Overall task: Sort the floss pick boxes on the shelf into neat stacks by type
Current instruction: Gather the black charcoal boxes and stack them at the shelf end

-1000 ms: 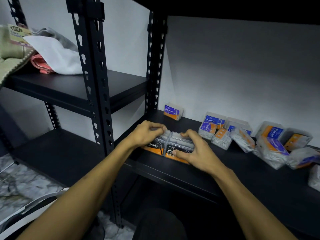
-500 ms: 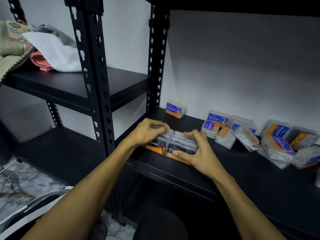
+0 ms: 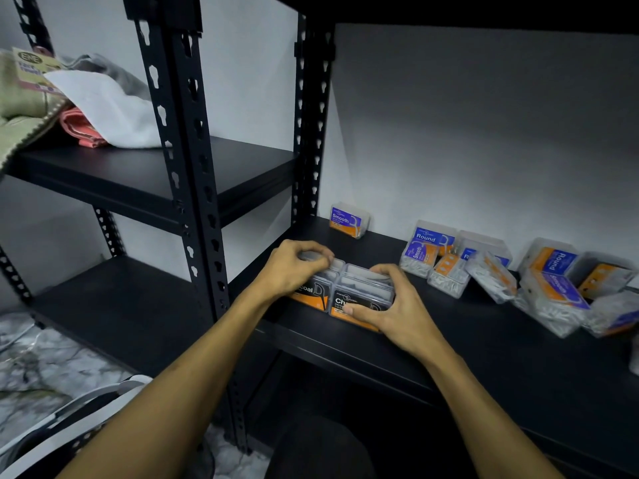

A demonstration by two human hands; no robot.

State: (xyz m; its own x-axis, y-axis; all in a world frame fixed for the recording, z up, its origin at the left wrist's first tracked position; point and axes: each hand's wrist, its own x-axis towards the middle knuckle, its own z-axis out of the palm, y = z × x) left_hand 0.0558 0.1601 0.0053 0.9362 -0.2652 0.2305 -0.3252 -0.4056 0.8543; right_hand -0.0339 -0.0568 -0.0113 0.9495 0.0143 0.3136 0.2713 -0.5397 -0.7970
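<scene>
Bare black metal shelf surface [image 3: 466,344] lying open right of the hands, jumbled clear plastic floss boxes [image 3: 491,271] crowding the back right, perforated black steel upright [image 3: 193,188] standing left, dark shelf underside [image 3: 484,12] closing overhead.

We see a black metal shelf [image 3: 484,354] carrying two black charcoal floss pick boxes [image 3: 363,295] under our hands, a lone Smooth box [image 3: 347,221] beyond our left hand [image 3: 290,271], and a jumbled heap of blue-and-orange boxes [image 3: 501,271] right of our right hand [image 3: 397,312].
</scene>
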